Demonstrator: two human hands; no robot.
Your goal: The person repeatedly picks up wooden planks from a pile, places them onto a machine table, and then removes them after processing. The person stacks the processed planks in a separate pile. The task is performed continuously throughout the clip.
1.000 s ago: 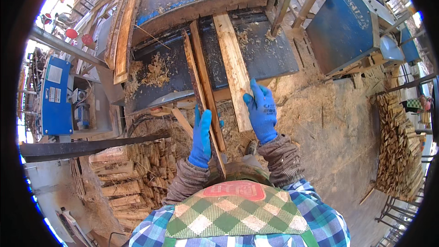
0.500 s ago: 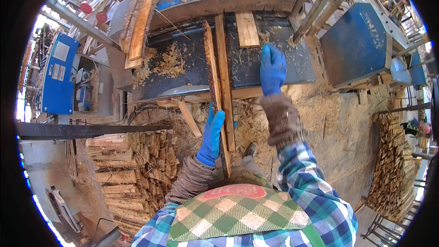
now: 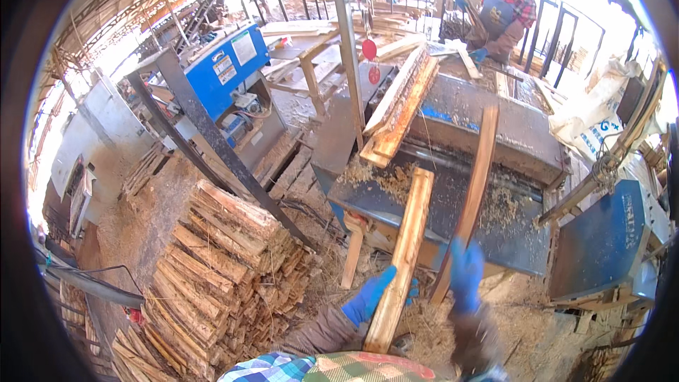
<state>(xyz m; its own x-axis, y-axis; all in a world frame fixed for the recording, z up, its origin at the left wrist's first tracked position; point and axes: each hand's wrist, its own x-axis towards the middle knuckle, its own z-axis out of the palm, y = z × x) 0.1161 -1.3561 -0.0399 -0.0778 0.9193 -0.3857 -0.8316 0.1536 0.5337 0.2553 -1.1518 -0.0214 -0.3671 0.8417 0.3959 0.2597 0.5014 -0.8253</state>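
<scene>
My left hand [image 3: 369,296], in a blue glove, is closed round the near part of a rough wooden strip [image 3: 404,258]. Its thumb lies on one side and blue fingertips show on the other. The far end of this strip reaches over the dark metal bed [image 3: 453,201] of a machine. To its right, a second, darker wooden strip [image 3: 475,187] leans lengthwise across the bed. My right hand [image 3: 467,276], also blue-gloved, is beside the near part of that second strip. Motion blurs its fingers, so their grip is unclear.
Two bark-edged boards [image 3: 404,110] rest on the machine's left side, near sawdust [image 3: 385,180]. A stack of wood strips [image 3: 230,262] stands at left, by a slanting dark metal bar [image 3: 212,134]. A co-worker [image 3: 498,10] handles wood behind the machine. A blue housing [image 3: 601,240] stands right.
My view has swung up and left, bringing the co-worker in. The two strips have moved apart. My right hand has come back from the bed to the second strip. The short board has left the bed.
</scene>
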